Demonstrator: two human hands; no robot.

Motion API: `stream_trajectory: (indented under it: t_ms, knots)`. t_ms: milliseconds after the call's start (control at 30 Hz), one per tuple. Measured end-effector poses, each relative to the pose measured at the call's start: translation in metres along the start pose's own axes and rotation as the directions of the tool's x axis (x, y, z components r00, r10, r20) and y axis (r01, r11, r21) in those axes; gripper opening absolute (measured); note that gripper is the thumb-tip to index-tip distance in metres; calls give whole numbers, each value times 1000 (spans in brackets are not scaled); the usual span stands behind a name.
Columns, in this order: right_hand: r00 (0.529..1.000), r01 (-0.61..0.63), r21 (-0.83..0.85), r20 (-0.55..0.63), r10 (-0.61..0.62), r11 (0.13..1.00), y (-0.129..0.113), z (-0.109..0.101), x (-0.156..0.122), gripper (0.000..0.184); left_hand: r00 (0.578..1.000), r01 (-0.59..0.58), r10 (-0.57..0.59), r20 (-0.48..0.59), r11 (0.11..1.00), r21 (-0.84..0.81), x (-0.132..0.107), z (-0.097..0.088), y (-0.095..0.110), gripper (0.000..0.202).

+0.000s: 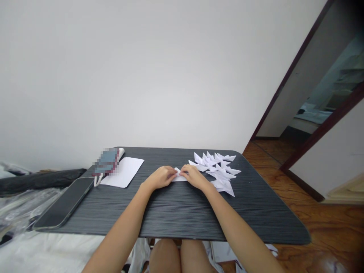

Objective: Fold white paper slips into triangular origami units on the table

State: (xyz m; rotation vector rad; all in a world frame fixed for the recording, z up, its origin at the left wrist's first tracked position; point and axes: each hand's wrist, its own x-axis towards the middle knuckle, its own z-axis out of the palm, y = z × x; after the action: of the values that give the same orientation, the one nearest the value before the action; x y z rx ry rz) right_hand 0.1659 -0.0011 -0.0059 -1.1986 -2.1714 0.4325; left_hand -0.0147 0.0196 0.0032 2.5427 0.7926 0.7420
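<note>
A small white folded paper (178,175) lies on the dark striped table (176,212), near its middle. My left hand (160,177) and my right hand (193,176) meet over it, fingers curled and pinching its edges from either side. Most of the paper is hidden under my fingers. Just right of my right hand lies a pile of several white folded paper pieces (220,170) with pointed tips.
A flat white sheet (123,172) lies at the table's left, beside a blurred card-like object (106,161) with a white cord. A black phone (66,203) overhangs the left edge. Wooden floor (327,227) and a doorway are to the right.
</note>
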Motion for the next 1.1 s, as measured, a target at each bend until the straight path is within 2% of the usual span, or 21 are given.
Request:
stream_trajectory:
  t_ms: [67,133,233,333,500,633,667,733,800,867,900,967,1100]
  knots:
    - [998,-52,7,-21,52,999,3,1,1,14,998,-35,34,56,999,28,0,-2,-3,25]
    - [996,-87,8,-25,87,996,6,2,2,14,999,-12,10,45,998,57,0,-3,-7,25]
    - [994,-112,-7,-14,112,994,9,2,3,14,992,127,-127,-2,988,84,1,-3,-15,25]
    - [990,-140,-39,8,140,989,11,3,5,13,965,261,-263,6,958,117,2,0,-23,25]
    - [989,-151,-109,-8,151,983,14,9,6,6,930,360,-368,3,909,210,2,3,-26,18]
    - [986,-164,-169,-33,161,972,11,14,4,10,899,426,-434,-51,842,330,0,5,-22,15]
    - [983,-184,-211,-48,178,960,9,16,3,12,895,434,-440,-70,827,358,-1,5,-20,14]
    - [973,-231,-321,-89,213,919,3,20,3,17,913,400,-397,-96,822,406,-3,7,-14,15]
    - [971,-239,-427,-127,204,872,-4,24,3,24,966,250,-254,-53,860,446,-2,11,-9,27]
    - [971,-235,-499,-150,184,834,-9,28,5,27,990,122,-142,13,893,432,0,15,-5,31]
    - [973,-228,-521,-150,175,822,-11,30,7,26,993,94,-117,32,908,409,2,17,-4,29]
    - [977,-210,-538,-136,162,816,-13,33,9,20,993,102,-114,14,926,364,7,21,-4,24]
    - [976,-216,-496,-130,174,841,-11,38,11,12,981,192,-185,-54,918,347,13,27,-3,15]
